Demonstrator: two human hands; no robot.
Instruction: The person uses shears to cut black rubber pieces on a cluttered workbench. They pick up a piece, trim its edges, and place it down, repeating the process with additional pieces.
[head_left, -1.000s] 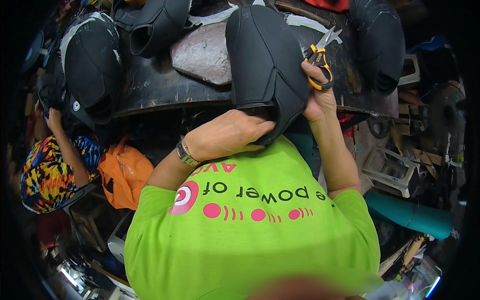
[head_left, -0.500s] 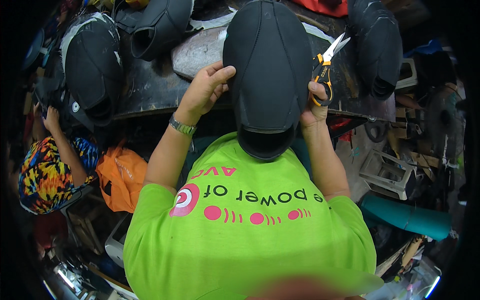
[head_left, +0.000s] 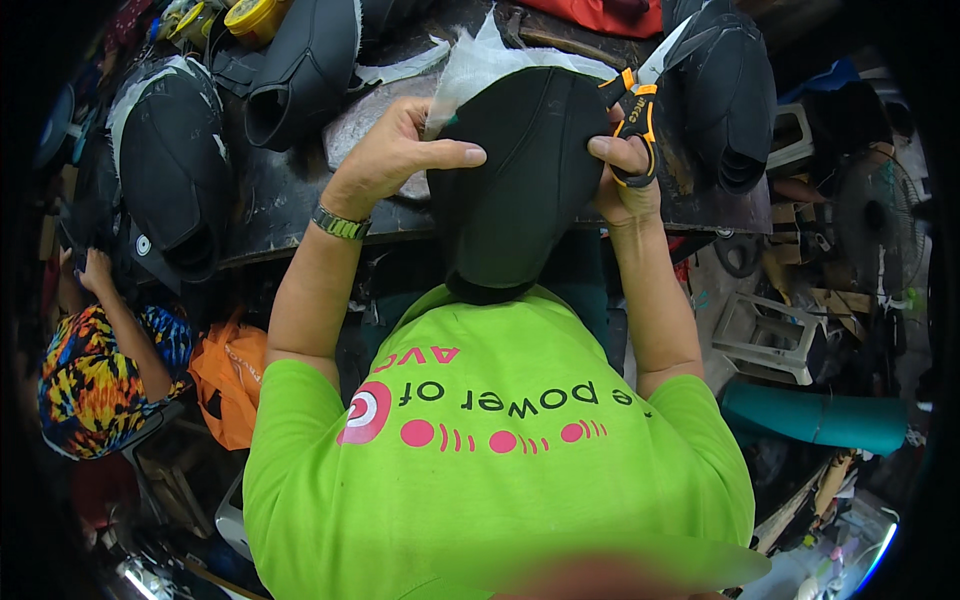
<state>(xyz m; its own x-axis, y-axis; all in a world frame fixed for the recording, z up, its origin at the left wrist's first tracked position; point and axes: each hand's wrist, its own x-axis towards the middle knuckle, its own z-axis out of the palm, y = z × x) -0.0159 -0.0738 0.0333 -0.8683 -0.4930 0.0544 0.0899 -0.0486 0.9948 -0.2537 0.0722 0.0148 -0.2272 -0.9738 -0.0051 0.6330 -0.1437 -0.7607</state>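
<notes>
Both hands (head_left: 400,160) — black seat (head_left: 515,170)

black seat cover (head_left: 515,170), orange-handled scissors (head_left: 635,100)

Bright, even light; dark, bent fisheye rim.

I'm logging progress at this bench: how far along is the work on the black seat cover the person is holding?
Done: three other covered seats lie on the workbench. In hand: the left hand and right hand grip the black seat cover against the body, scissors in the right. Left: white lining sticks out at its far edge, seemingly untrimmed.
</notes>
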